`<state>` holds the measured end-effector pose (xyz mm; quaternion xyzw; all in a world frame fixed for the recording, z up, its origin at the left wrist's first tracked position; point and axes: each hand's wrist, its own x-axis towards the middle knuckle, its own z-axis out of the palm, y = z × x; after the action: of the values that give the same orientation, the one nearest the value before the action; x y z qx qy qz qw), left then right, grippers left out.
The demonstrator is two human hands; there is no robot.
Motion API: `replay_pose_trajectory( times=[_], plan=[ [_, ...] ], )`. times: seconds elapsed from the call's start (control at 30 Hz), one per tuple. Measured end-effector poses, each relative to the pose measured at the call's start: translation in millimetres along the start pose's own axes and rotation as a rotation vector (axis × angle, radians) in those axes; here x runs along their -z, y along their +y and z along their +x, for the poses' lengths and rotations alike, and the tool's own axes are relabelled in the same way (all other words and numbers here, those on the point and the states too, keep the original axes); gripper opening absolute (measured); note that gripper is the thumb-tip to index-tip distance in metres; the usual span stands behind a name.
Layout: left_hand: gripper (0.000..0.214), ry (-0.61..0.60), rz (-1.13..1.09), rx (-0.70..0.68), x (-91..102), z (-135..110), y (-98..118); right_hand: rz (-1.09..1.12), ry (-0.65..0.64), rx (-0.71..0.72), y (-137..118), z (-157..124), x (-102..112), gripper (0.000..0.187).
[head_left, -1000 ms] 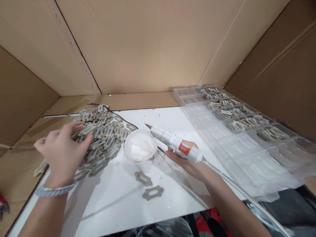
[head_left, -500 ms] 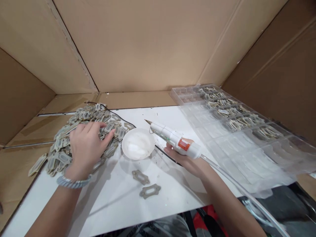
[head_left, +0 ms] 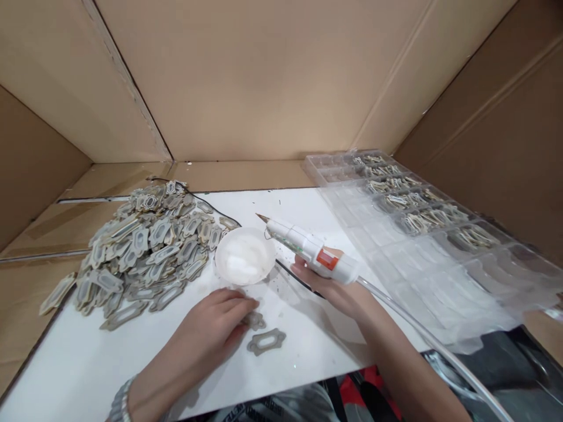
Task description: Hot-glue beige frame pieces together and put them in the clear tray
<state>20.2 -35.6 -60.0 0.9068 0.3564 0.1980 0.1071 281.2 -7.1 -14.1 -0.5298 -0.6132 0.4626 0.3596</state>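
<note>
My left hand [head_left: 220,328] is low over the white table, fingers closed together at a small grey frame-shaped piece [head_left: 256,320] and partly covering it. A second such piece [head_left: 267,341], with a long opening in its middle, lies flat just in front. My right hand [head_left: 336,287] is wrapped around a white hot glue gun [head_left: 303,243] with a red label, its pointed metal tip aimed up and left. A long clear glue stick [head_left: 422,331] runs out of its back end. Beside the tip is a shallow white bowl [head_left: 245,258] with whitish content.
A big heap of grey frame-shaped pieces [head_left: 149,246] covers the table's left side. At right stands a clear compartment box [head_left: 391,264], several compartments holding pieces. A black cable [head_left: 206,202] crosses behind the bowl. Cardboard walls [head_left: 264,82] close in the back and sides.
My left hand has left the heap and moved right and toward me, to the grey pieces in front of the bowl. My right hand and the glue gun have barely moved.
</note>
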Motion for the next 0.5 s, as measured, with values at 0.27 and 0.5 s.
replay_pose_trajectory(
  times=[0.27,0.5],
  plan=[
    [0.015,0.228,0.070,-0.050,49.9,14,14,-0.035,0.020,0.030,-5,-1,-1,0.036],
    [0.008,0.479,0.296,-0.139,87.5,37,2,-0.068,-0.024,0.164,-2,-1,-2,0.033]
  ],
)
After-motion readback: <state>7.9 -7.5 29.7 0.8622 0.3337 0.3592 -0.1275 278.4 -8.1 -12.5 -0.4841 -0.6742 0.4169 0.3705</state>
